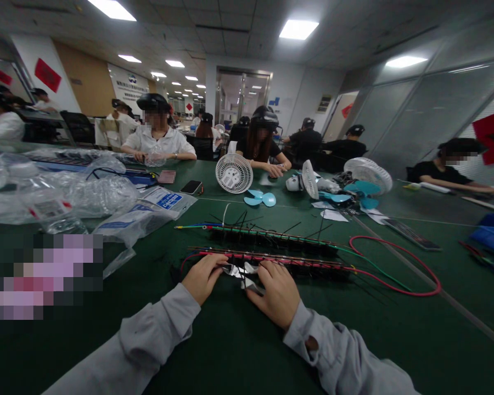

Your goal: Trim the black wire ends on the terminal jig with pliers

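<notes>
A crumpled, shiny white piece, like paper or foil, lies bunched at the front black strip, which carries red wires and black ties. My left hand has its fingers closed on the left end of this white piece. From the right, my right hand grips the other end, thumb below and fingers curled over the strip's edge. Just behind runs a second black strip with a green wire and upright black tie ends. The fingertips of both hands are partly hidden.
A red cable loop extends right. Clear plastic bags crowd the left, near a phone. Fan parts lie beyond: a white grille, blue blades and a fan head. Co-workers sit across the green table.
</notes>
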Action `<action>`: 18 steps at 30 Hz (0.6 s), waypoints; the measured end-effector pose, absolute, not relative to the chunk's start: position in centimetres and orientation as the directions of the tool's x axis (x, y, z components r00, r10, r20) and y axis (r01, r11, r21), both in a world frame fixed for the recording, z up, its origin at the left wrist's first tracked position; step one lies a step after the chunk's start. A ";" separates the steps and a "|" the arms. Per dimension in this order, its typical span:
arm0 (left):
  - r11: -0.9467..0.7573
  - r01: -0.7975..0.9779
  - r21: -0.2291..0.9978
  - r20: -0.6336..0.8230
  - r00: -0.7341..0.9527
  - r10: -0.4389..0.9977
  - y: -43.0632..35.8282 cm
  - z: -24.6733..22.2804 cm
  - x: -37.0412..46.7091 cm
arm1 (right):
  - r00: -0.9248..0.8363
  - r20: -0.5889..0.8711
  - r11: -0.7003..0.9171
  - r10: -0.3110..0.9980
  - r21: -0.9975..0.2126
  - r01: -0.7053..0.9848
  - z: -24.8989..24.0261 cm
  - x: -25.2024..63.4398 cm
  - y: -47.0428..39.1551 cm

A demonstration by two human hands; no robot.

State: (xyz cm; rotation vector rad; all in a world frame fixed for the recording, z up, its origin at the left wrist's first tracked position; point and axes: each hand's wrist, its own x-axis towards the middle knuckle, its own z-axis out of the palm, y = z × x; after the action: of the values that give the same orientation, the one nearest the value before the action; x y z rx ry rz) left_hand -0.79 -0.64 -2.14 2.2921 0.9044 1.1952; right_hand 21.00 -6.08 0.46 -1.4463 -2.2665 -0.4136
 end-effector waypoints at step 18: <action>-0.712 0.356 0.605 0.588 0.403 0.701 -0.6 -2.2 -0.8 | -0.368 0.512 0.430 0.776 -0.002 0.903 0.4 21.0 -6.0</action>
State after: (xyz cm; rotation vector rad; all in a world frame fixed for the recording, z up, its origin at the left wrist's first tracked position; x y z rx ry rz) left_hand -0.80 -0.58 -2.19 2.2800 0.9093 1.2309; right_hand 21.02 -6.03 0.41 -1.4201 -2.2479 -0.3883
